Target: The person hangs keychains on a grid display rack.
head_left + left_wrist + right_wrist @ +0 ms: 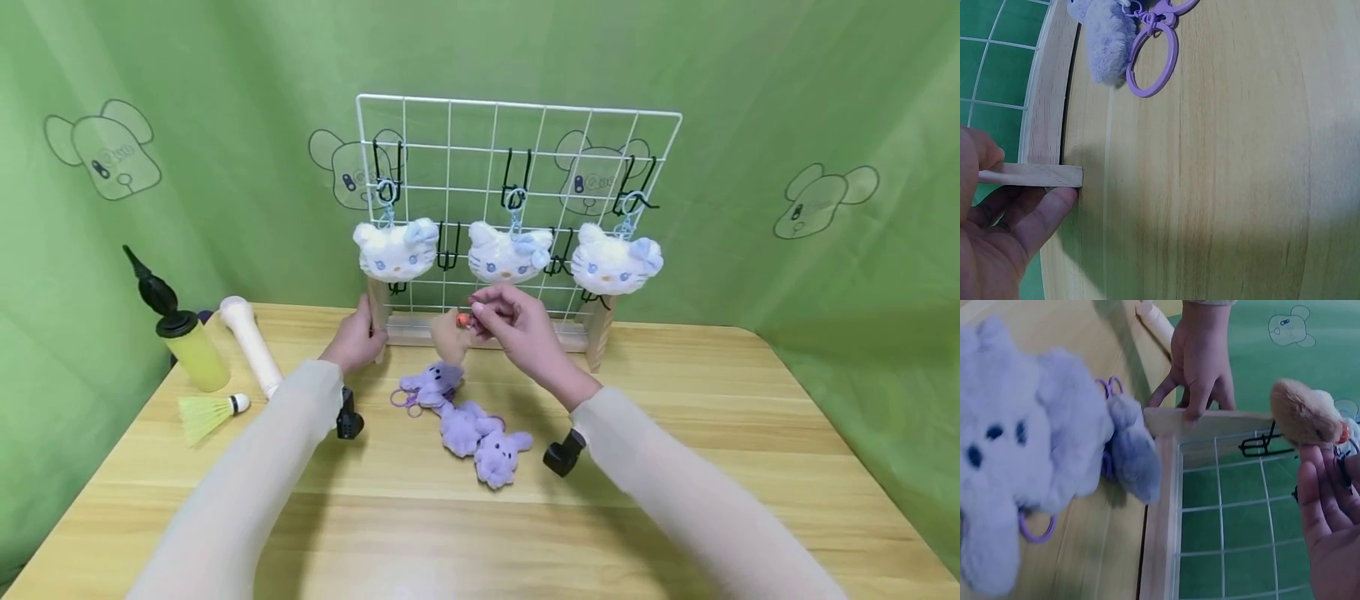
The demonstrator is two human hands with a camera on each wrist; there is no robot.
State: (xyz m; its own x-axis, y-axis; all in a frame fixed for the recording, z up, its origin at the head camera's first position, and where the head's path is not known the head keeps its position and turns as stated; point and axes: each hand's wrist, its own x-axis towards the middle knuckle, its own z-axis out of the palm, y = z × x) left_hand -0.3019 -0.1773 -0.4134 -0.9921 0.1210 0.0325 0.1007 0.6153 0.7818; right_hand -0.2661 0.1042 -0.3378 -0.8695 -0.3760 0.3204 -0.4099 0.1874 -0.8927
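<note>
My left hand (356,340) grips the left wooden foot (1035,174) of a white wire grid rack (495,106), fingers on one side and thumb on the other. In front of the rack's lower middle, my right hand (525,333) pinches a tan plush keychain (1304,412) with an orange bit (1343,431) near the fingertips. The plush hangs to the left of the fingers; its ring is mostly hidden. Three white cat-head plush keychains (397,252) hang by pale blue rings from the upper black hooks (517,179). Lower hooks (447,250) sit behind and below them.
Several purple plush keychains (498,458) with purple rings lie on the table (712,450) in front of the rack. At left are a yellow pump bottle (198,354), a white microphone-shaped object (251,342) and a yellow shuttlecock (210,415). A green curtain (750,83) hangs behind.
</note>
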